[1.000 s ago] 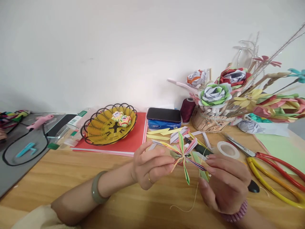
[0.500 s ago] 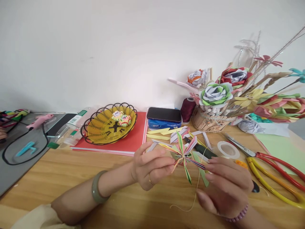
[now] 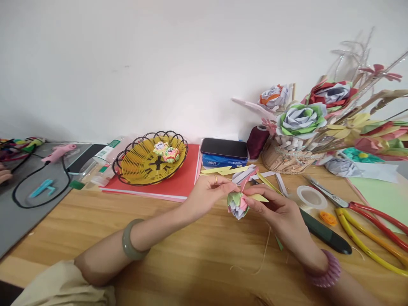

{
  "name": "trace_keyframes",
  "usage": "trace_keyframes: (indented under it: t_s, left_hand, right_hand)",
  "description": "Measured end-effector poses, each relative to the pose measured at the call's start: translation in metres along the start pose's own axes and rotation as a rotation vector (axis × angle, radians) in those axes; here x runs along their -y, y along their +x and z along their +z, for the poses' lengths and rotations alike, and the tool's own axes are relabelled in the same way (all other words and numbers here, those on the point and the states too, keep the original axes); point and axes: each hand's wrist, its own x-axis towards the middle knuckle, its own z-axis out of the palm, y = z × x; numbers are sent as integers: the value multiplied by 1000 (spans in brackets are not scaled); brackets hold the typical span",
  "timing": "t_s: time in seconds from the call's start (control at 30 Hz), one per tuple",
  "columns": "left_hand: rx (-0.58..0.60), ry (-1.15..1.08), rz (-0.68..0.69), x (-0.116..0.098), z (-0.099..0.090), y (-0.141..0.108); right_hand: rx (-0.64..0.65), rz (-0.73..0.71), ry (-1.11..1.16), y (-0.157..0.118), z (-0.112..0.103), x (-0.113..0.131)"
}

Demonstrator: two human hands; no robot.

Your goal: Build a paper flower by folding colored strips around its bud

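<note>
A folded paper ball [image 3: 237, 206] in green, pink and pale lilac is held between both hands above the wooden table. My left hand [image 3: 213, 191] pinches its top from the left, fingers closed on the paper. From the right, my right hand [image 3: 274, 206] grips its pink side between thumb and fingers. A yellow paper tip [image 3: 259, 197] sticks out by the right fingers. Below the hands a thin string [image 3: 264, 255] lies on the table. Folded paper strips [image 3: 225, 171] are spread behind the hands.
A yellow basket [image 3: 137, 170] with two paper balls stands on red paper [image 3: 191, 170]. Behind are a phone [image 3: 223, 147], thread spool [image 3: 256, 141] and paper-flower basket [image 3: 283, 161]. Scissors [image 3: 360, 206], tape [image 3: 311, 197] and a dark-handled tool [image 3: 325, 231] lie right. Another person's hand [image 3: 4, 174] shows far left.
The paper piece has turned from an open, spread star view to a rounded side view. Both hands have come closer together around it, and the camera view has shifted slightly.
</note>
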Motion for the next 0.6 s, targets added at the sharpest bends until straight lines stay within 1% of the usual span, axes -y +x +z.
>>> trace_keyframes:
  t_s: [0.1,0.2,0.23,0.3,0.4,0.5,0.6]
  left_hand:
    - [-29,-151,-128,1,-1,2]
    - [-11,-202,-242,1,-1,3]
    - [4,-188,-257,1,-1,3]
    - [20,-116,-227,1,-1,2]
    - [13,25,-118,3,1,-1]
    - [-18,105,-37,6,5,-5]
    - [-70,175,62,10,9,-10]
  right_hand:
    - [77,110,133,1,-2,-7]
    - [165,213,258,1,-2,-12]
    - [187,238,277,1,-2,-12]
    - [211,261,262,1,-1,-10]
    - [185,197,131,1,0,-2]
    - [129,63,9,-1,2,2]
    - [44,-75,-113,-5,3,0]
